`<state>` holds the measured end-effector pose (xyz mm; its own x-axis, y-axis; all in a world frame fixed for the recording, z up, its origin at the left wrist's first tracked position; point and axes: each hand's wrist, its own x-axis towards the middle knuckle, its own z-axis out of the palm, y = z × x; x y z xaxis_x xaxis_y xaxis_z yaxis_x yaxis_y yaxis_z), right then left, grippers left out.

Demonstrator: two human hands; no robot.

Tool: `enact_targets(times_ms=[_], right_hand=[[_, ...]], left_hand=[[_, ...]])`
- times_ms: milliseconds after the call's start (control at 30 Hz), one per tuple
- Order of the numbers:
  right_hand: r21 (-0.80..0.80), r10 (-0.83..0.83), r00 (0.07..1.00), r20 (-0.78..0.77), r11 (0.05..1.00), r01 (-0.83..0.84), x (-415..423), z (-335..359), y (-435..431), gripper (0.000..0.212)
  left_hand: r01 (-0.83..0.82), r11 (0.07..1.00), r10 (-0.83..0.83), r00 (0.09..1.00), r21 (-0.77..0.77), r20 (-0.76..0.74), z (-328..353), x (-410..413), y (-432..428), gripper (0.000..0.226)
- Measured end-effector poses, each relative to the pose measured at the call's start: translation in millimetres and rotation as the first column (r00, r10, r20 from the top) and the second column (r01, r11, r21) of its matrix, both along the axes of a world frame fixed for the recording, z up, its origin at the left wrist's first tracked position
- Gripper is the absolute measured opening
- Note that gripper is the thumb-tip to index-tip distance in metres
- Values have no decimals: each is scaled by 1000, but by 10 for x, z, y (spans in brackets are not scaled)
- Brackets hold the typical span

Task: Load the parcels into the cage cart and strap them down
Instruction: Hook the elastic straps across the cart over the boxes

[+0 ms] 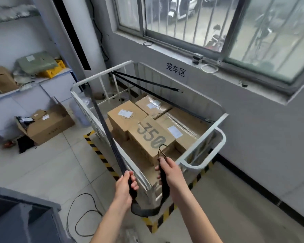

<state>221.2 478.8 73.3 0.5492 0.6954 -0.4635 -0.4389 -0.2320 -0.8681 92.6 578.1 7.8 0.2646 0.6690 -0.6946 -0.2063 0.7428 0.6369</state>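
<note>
A white cage cart (202, 149) stands by the grey wall under the window. Several brown cardboard parcels lie inside; the nearest parcel (147, 137) is printed "350". Two black straps (147, 85) run across the cart's far part. A third black strap (104, 123) comes from the cart's far-left rail down to my left hand (125, 187), which grips it. The strap loops below both hands and rises into my right hand (168, 170), which holds its end. The metal hook (161, 151) sticks up from that hand above the "350" parcel.
Yellow-black floor tape (98, 155) outlines the cart's bay. An open cardboard box (47, 123) sits on the floor at left below shelves with parcels and a yellow crate (54, 71). A black cable (84, 213) lies on the tiles. A dark bin (21, 220) fills the lower left.
</note>
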Motion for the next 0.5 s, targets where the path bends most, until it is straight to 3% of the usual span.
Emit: enact_targets(times_ms=[200, 500], right_hand=[[45, -104, 994, -36, 993, 106, 184, -171, -734, 19], [-29, -143, 990, -9, 989, 142, 242, -217, -1377, 17]], left_hand=[[-13, 1000, 13, 1000, -20, 16, 79, 64, -372, 27], [-11, 996, 17, 997, -89, 75, -124, 208, -696, 29]])
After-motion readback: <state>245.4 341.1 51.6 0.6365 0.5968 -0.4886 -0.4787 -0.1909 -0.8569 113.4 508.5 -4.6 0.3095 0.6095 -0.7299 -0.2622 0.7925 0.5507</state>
